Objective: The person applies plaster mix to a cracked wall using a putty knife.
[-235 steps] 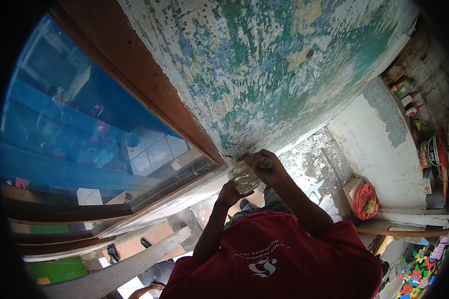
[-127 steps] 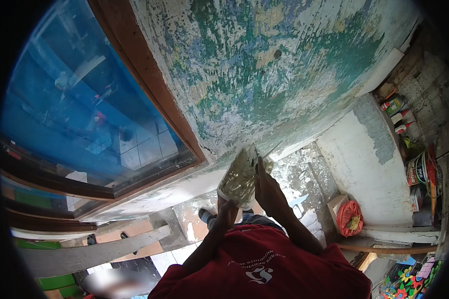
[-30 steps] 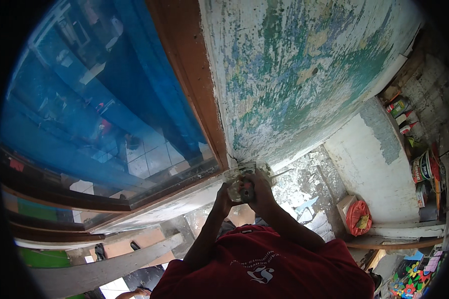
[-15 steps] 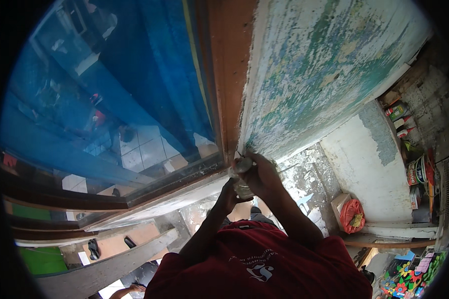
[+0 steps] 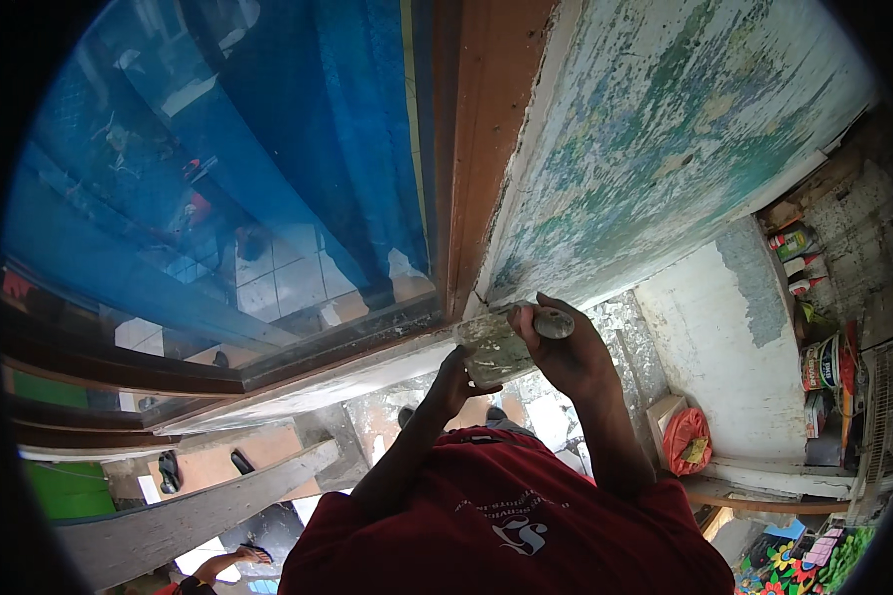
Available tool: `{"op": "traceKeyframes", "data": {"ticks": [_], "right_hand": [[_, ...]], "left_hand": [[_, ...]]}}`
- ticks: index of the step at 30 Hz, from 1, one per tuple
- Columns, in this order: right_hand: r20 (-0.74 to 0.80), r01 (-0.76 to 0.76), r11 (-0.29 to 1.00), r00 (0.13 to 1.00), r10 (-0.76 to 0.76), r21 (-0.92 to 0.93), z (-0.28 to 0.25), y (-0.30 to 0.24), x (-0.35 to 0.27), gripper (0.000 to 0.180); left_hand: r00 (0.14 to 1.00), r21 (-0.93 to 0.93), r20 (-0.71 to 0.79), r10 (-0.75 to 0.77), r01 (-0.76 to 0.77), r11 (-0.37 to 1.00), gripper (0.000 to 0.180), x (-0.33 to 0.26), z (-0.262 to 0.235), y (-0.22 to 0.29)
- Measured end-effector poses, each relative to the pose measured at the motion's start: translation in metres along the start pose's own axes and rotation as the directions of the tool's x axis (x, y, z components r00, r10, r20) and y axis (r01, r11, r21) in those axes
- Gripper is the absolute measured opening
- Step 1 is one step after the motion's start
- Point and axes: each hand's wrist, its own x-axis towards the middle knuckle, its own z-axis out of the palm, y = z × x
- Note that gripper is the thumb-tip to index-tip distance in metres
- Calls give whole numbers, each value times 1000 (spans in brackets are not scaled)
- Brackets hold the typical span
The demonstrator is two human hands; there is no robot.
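Note:
Both my hands are together at waist height, close to the lower corner of the brown window frame (image 5: 478, 149) and the patchy painted wall (image 5: 655, 149). My left hand (image 5: 448, 385) grips the edge of a stained, greyish rectangular plate (image 5: 498, 359). Wrapped round a grey tool with a rounded handle end (image 5: 556, 323) is my right hand (image 5: 577, 359), its thumb bent over the tool. The far part of this tool overlaps the plate, so I cannot tell its blade shape.
Blue curtain (image 5: 298, 149) hangs behind the window glass. To the right are a pale ledge (image 5: 709, 307), a red plastic bag (image 5: 687, 441), a paint can (image 5: 824, 365) and bottles (image 5: 792, 241). At lower left are a rail (image 5: 198, 504), dark sandals (image 5: 170, 472) and another person's limb (image 5: 218, 565).
My right hand has moved right and turned, bringing the tool's rounded end to the right. More of the plate in my left hand shows. My view has shifted slightly.

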Motion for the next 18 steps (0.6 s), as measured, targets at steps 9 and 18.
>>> {"op": "traceKeyframes", "data": {"ticks": [9, 18], "right_hand": [[-87, 81, 994, 992, -88, -75, -47, 1, 6, 20], [149, 89, -177, 921, -361, -980, -52, 13, -14, 14]], "left_hand": [[1000, 60, -13, 7, -6, 998, 55, -1, 2, 2], [998, 53, 34, 46, -47, 997, 60, -2, -1, -1]]}}
